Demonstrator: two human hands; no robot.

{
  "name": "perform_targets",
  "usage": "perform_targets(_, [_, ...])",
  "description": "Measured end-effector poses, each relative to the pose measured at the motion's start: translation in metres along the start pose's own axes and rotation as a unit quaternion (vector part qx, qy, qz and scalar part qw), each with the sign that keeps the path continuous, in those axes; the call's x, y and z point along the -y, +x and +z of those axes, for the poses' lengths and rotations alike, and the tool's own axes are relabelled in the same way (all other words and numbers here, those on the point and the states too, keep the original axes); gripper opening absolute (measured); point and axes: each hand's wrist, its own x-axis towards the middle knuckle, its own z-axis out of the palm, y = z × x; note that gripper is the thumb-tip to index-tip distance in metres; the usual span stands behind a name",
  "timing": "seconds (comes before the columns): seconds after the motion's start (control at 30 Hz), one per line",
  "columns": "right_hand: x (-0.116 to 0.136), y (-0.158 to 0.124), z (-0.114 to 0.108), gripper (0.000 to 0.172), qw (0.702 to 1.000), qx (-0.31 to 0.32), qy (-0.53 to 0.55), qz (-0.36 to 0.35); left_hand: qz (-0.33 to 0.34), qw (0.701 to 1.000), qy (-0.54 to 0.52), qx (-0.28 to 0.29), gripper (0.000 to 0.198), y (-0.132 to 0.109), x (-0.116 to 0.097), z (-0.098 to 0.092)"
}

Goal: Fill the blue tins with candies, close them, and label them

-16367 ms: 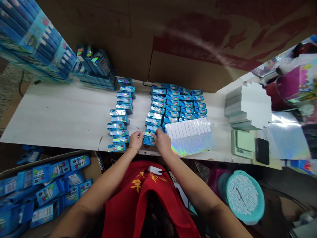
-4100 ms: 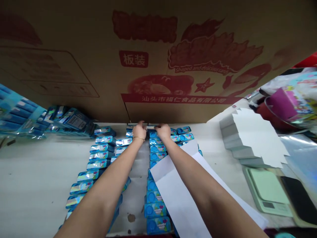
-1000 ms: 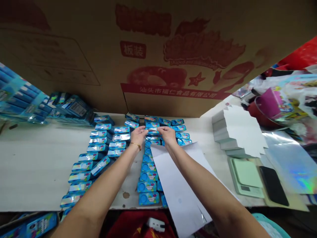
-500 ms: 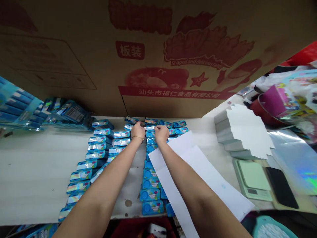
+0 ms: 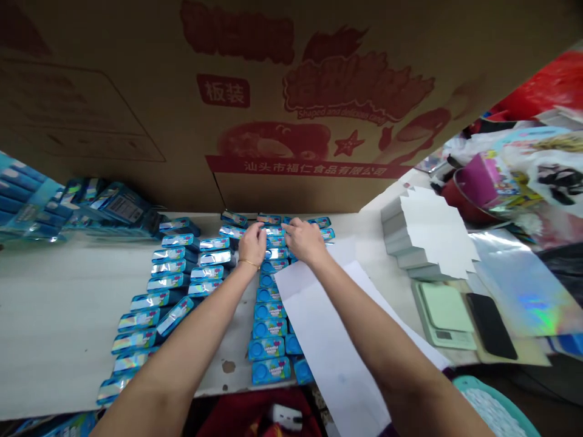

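My left hand [image 5: 253, 243] and right hand [image 5: 304, 238] meet at a blue box [image 5: 273, 231] on the counter [image 5: 59, 303]; I can't tell either grip.

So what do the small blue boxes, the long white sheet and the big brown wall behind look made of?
Small blue boxes: glossy printed card or tin, unclear which; those on the left show shiny rainbow foil. Long white sheet: thin matt paper, lying flat over the boxes. Big brown wall: matt cardboard, red print, a visible flap seam.
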Motion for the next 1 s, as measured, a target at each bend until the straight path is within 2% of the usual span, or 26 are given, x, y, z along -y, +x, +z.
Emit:
perform_targets(0.1, [-0.041, -0.034, -0.014, 0.027, 0.994, 0.049, 0.012, -0.101, 0.009, 0.984, -0.055, 0.171, 0.033, -0.025, -0.011, 0.006])
perform_targets(0.17, [-0.061, -0.060, -0.018, 0.015, 0.989, 0.042, 0.016, -0.144, 0.001, 0.962, -0.095, 0.255, 0.034, -0.036, -0.018, 0.009])
perform_targets(0.23, [-0.071, -0.086, -0.023, 0.020, 0.987, -0.038, 0.007, -0.156, -0.018, 0.948, -0.149, 0.282, 0.034, -0.042, -0.024, 0.009])
perform_targets(0.3, [-0.073, -0.111, -0.029, 0.023, 0.976, -0.141, -0.001, -0.166, -0.075, 0.921, -0.224, 0.308, 0.040, -0.045, -0.031, 0.005])
perform_targets(0.4, [-0.071, -0.142, -0.036, 0.019, 0.941, -0.253, -0.006, -0.225, -0.174, 0.849, -0.329, 0.376, 0.051, -0.050, -0.040, 0.000])
perform_targets(0.47, [-0.071, -0.159, -0.038, 0.019, 0.927, -0.272, -0.005, -0.260, -0.197, 0.806, -0.346, 0.438, 0.052, -0.057, -0.045, 0.002])
perform_targets(0.57, [-0.074, -0.176, -0.037, 0.020, 0.936, -0.233, 0.008, -0.264, -0.203, 0.760, -0.344, 0.513, 0.050, -0.071, -0.050, 0.011])
perform_targets(0.63, [-0.076, -0.186, -0.038, 0.019, 0.949, -0.185, 0.015, -0.253, -0.197, 0.758, -0.351, 0.513, 0.045, -0.080, -0.054, 0.017])
perform_targets(0.73, [-0.073, -0.192, -0.048, 0.021, 0.974, -0.067, 0.050, -0.213, -0.190, 0.792, -0.347, 0.465, 0.037, -0.086, -0.059, 0.021])
perform_targets(0.8, [-0.068, -0.185, -0.052, 0.024, 0.981, -0.022, 0.092, -0.172, -0.177, 0.806, -0.342, 0.450, 0.035, -0.088, -0.064, 0.020])
perform_targets(0.9, [-0.059, -0.160, -0.046, 0.027, 0.984, -0.059, 0.101, -0.137, -0.142, 0.819, -0.340, 0.440, 0.032, -0.089, -0.071, 0.019])
perform_targets(1.0, [-0.054, -0.139, -0.026, 0.027, 0.980, -0.078, 0.061, -0.173, -0.158, 0.821, -0.362, 0.413, 0.029, -0.090, -0.074, 0.019])
